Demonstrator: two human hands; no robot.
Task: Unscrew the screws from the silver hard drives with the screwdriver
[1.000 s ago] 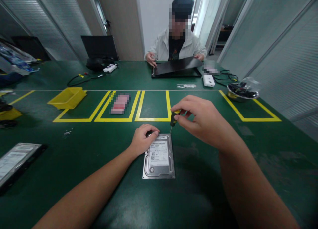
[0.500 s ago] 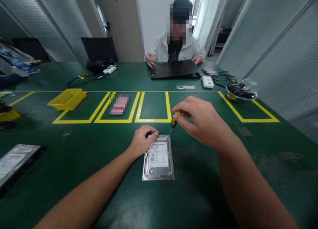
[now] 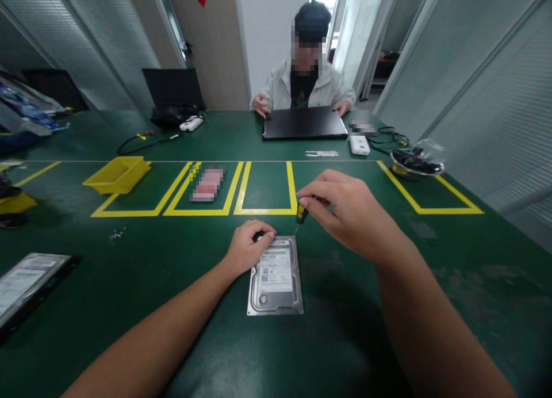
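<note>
At front centre of the green table, noted one hard drive, lying flat, label side up, short edge toward viewer. Observed left hand at its upper left corner, thumb resting on or by the top edge, fingers curled; cannot tell whether gripping firmly or merely steadying. Found right hand closed in a pinch on a black-and-yellow screwdriver, shaft slanting down to the drive's upper right corner; too fine to confirm contact at the tip.

To the left, logged a scatter of small metallic bits, a second hard drive cut by the frame edge, and a yellow tray overlapping a taped outline. Beyond, recorded a blurred pink item inside yellow tape. Far right: metal bowl of dark pieces. Across the table, noted a person in a light jacket, both hands at a flat black panel.
</note>
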